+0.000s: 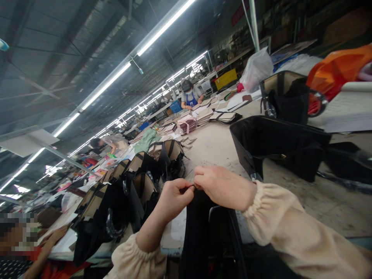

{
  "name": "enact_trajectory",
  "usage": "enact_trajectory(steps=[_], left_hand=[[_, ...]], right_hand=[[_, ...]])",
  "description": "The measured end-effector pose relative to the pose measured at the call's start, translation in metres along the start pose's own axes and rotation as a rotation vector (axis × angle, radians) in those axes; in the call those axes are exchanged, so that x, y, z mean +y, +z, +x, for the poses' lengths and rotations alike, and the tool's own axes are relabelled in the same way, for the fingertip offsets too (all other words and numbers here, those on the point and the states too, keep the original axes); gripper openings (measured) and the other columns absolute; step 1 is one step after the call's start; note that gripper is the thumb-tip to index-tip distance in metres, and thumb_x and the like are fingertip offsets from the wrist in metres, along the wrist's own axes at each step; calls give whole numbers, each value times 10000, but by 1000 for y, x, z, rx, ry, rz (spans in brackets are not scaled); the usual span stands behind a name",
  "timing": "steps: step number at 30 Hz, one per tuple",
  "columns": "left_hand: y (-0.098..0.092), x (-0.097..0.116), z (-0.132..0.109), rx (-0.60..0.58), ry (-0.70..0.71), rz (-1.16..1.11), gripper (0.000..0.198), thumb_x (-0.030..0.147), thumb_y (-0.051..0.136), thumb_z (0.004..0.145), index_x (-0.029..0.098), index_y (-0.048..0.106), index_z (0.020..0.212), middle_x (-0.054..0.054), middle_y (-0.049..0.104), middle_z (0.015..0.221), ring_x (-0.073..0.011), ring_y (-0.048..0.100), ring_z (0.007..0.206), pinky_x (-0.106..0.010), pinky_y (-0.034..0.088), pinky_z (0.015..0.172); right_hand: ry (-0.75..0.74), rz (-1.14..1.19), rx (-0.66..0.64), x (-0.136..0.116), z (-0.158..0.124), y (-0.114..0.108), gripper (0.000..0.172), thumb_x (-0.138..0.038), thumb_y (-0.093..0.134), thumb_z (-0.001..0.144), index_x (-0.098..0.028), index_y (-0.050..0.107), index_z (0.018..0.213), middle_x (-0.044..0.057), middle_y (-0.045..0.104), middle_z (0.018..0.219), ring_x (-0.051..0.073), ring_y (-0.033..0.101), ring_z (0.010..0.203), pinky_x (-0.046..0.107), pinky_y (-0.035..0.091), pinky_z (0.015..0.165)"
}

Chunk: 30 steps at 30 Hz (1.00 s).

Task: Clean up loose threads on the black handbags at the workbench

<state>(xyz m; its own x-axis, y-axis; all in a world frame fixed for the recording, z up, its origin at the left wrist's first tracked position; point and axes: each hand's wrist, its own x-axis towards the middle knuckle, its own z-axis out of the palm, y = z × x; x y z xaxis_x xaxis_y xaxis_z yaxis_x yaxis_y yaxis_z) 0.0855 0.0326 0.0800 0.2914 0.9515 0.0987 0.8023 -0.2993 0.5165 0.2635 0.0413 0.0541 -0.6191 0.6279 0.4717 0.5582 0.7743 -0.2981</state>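
Near the table's front edge, my left hand [176,197] and my right hand [222,186] meet with fingers pinched at the top of a black piece [197,228]. This piece hangs down between my wrists, over the table edge. My left hand's thumb and forefinger are pressed together on it. The fingers of my right hand curl around the same top edge, and the exact spot they grip is hidden. Beige elasticated sleeves cover both forearms. A black bag body [221,224] with an open top shows below my right wrist.
Several open black bags [142,186] with tan linings stand at left. A large black bag [279,143] lies right, below another upright bag [286,93]. Stacked panels [203,116] sit farther back, near a person in a blue apron. Another person's arm reaches in at lower left.
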Motion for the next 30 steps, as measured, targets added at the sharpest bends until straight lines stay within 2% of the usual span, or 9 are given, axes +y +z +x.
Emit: enact_trajectory(steps=[5,10,15,19,22,30], left_hand=[[-4,-4,2,-96,-46,-58,220,246,516,701,116,693,719,3,574,570,-84,438,516,-189,311,475],[-8,-3,-1,-167,-46,-168,231,250,511,715,117,699,729,-17,607,608,-122,503,598,-198,376,535],[-6,-4,-5,-137,-37,-169,265,288,485,764,124,691,736,-14,613,648,-126,510,625,-207,382,568],[-4,-5,-3,-76,-20,-76,298,315,479,783,119,687,699,-3,583,582,-110,481,564,-208,356,535],[-4,-6,-1,-34,16,-1,267,297,505,766,114,694,714,-16,607,608,-110,492,571,-208,365,546],[-5,-5,4,-68,-14,47,185,240,529,704,114,663,684,19,514,552,-68,398,516,-178,283,466]], right_hand=[[8,3,-16,0,0,-1,134,-69,475,807,-148,584,802,26,538,836,105,496,686,251,333,599],[10,2,-19,0,-1,-1,152,-63,463,813,-148,586,788,26,535,840,101,487,680,249,326,597],[6,23,-2,1,-1,0,159,-68,450,820,-149,576,768,24,528,835,98,473,676,243,322,603],[-6,33,7,2,0,1,160,-73,452,823,-150,568,747,19,520,821,96,459,664,241,317,601],[-10,54,5,2,0,2,163,-59,454,812,-148,568,738,18,512,817,93,452,660,234,315,596],[-17,85,8,3,0,0,151,-46,464,797,-140,580,769,23,516,821,97,454,661,236,321,603]])
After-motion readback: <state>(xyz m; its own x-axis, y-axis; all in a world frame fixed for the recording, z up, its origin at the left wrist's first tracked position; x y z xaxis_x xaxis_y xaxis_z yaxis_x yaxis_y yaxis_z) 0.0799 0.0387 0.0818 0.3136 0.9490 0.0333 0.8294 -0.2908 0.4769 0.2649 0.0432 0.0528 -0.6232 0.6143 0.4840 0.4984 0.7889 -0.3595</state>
